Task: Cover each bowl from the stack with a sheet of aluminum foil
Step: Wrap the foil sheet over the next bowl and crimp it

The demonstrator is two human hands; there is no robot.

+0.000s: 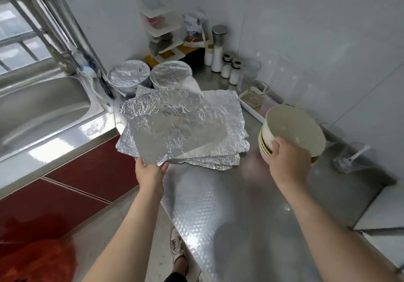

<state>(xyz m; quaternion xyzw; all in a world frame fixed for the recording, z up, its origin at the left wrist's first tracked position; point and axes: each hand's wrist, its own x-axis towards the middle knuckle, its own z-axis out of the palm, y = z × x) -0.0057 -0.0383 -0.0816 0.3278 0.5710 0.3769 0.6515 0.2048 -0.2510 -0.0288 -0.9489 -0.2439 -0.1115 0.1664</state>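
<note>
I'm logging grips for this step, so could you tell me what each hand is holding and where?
The left hand pinches the top foil sheet at its near corner; the right hand grips the top bowl by its near rim.

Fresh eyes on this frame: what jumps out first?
The crinkled pile of foil sheets at the counter's centre, its top sheet lifted at the near corner by the left hand. To its right, the right hand tips the top bowl off the bowl stack. Behind the pile by the sink, two foil-covered bowls sit side by side.
</note>
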